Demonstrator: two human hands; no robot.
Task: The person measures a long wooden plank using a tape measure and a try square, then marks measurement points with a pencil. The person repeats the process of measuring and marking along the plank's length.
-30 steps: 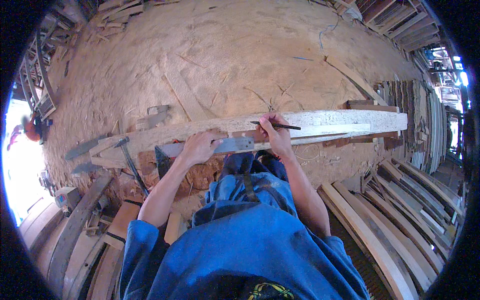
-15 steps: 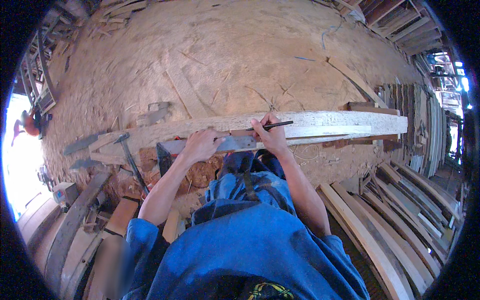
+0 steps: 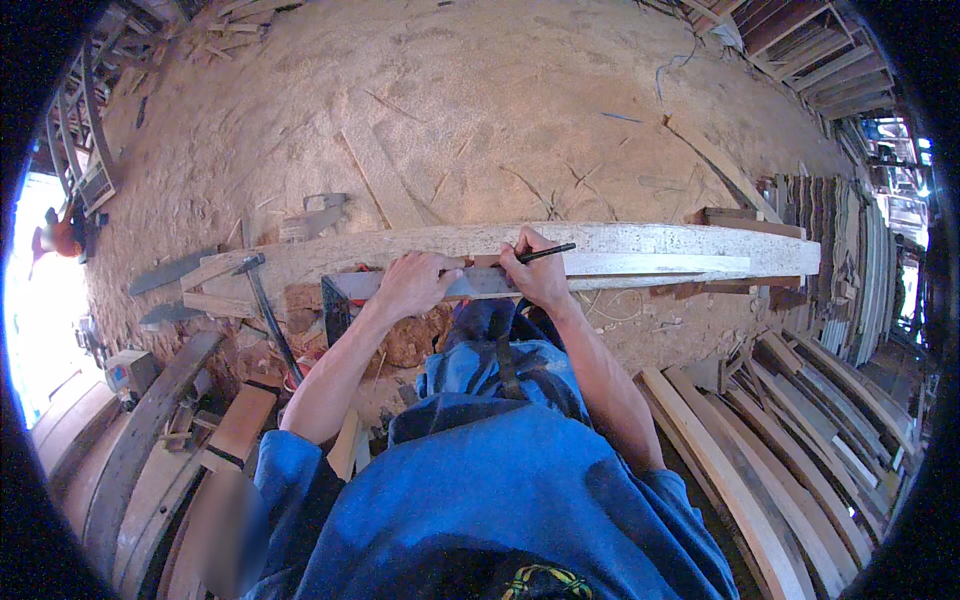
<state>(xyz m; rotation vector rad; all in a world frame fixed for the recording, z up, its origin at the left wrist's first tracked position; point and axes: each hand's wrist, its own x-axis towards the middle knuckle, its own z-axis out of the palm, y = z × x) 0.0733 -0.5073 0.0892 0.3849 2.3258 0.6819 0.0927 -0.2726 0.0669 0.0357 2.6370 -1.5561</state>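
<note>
A long pale timber beam (image 3: pixel 680 240) lies crosswise in front of me, with a thin light strip (image 3: pixel 655 265) along its near side. My right hand (image 3: pixel 540 272) rests at the beam's middle, fingers closed round a black pen (image 3: pixel 550 253) whose tip points left. Left of it, my left hand (image 3: pixel 412 284) presses down on a flat grey metal blade (image 3: pixel 490 284) along the near edge, its fingers bent over the blade. A dark angular end piece (image 3: pixel 335 305) sits at the blade's left end. Between my hands shows a small brown wood piece (image 3: pixel 482 261).
A hammer (image 3: pixel 270 312) leans against the beam's left part. Curved boards (image 3: pixel 150 450) lie at the lower left, and stacked planks (image 3: pixel 760 440) at the lower right. A loose board (image 3: pixel 720 165) lies beyond the beam on the dusty ground. Far left, a person (image 3: pixel 62 235) is partly visible.
My left hand has shifted slightly right, and its forefinger is drawn in closer. The pen's back end has come a little left with my right hand. The view has moved slightly.
</note>
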